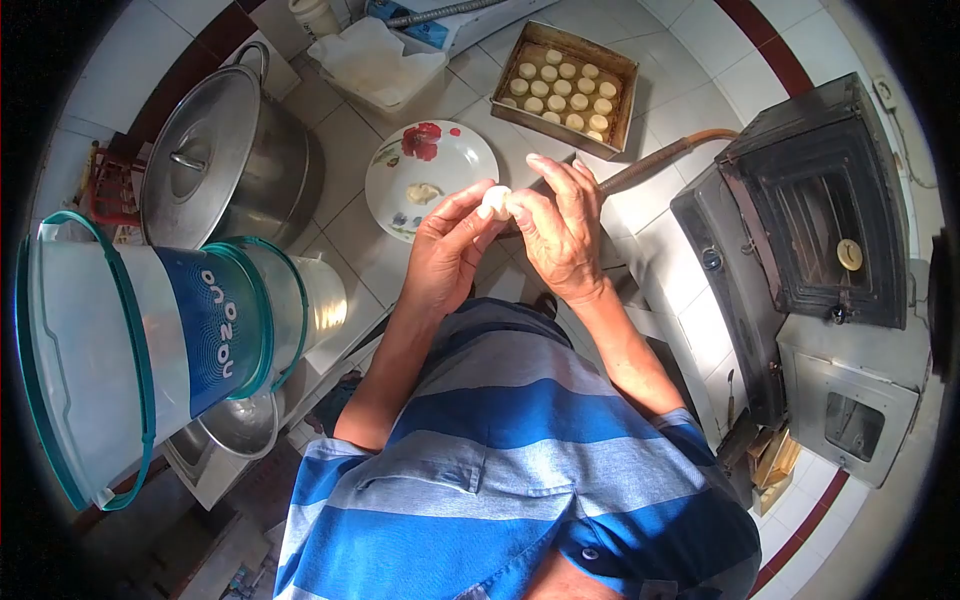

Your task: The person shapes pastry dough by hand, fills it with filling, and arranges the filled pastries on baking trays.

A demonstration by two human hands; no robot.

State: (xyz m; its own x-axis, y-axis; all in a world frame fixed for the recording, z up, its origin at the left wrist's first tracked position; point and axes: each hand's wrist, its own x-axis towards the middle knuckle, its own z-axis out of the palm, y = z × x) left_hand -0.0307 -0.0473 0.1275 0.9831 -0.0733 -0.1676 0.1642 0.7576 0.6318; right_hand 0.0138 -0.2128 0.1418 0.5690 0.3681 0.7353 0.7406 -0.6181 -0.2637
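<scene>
A small pale ball of dough [496, 201] is pinched between the fingertips of both my hands, in front of my chest. My left hand [452, 245] is closed on its left side, with thumb and fingers bent round it. On its right side, my right hand [562, 235] pinches it between thumb and forefinger, the other fingers raised. Just beyond my left hand lies a white plate [385, 190] with red flowers, bearing a small lump of dough [422, 193]. Farther back, a square metal baking pan [634, 95] holds several round pale dough pieces [560, 88] in rows.
At left stand a big lidded steel pot [215, 150] and clear buckets [110, 350] with green handles. A plastic tub [385, 75] with white paper sits at the back. On the right are a dark oven [835, 210] and a hose [660, 160] across the tiled counter [345, 235].
</scene>
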